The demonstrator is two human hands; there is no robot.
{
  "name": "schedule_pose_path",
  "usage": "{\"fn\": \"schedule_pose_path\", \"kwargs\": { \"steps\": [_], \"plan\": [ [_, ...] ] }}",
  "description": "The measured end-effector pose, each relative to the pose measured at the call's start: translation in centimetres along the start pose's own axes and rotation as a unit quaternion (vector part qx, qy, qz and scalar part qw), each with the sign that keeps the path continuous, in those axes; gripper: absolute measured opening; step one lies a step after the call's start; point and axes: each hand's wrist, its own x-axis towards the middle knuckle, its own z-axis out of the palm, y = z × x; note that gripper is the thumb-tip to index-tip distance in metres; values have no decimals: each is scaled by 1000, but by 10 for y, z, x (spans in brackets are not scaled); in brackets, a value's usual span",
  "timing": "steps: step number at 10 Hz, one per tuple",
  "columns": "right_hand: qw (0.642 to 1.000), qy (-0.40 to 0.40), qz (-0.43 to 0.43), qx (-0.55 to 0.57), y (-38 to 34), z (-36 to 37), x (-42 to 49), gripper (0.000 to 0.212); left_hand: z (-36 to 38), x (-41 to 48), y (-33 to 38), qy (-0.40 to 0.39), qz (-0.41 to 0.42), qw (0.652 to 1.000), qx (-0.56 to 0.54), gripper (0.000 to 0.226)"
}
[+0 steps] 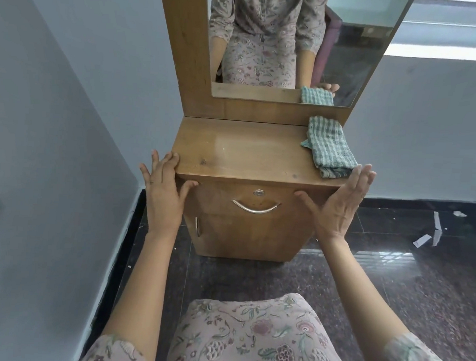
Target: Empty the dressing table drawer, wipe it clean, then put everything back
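Pale-pink floral dress [250, 335] w/ matching sleeves [112, 351].

cloth [331, 146] lies right on tabletop [246, 153], mirror [293, 45] behind, drawer [255, 203] below.

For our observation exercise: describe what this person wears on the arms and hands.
The left sleeve and right sleeve are pale dusty pink with a floral print in green and maroon, ending near the elbow. The forearms are bare: no watch or bangle. The left hand and right hand wear no gloves.

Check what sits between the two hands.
In the head view, between the left hand and right hand lies the closed drawer front, with its curved handle and round lock.
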Motion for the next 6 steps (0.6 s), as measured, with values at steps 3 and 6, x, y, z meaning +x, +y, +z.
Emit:
{"fn": "schedule_pose_path", "kwargs": {
  "steps": [3,6],
  "plan": [
    [998,6,33,-61,-11,0,-3,116,-2,3,6,-8,3,996,84,35],
    [997,-64,-6,-33,-28,-21,-20,119,-23,1,38,-96,-61,984,139,57]
  ]
}}
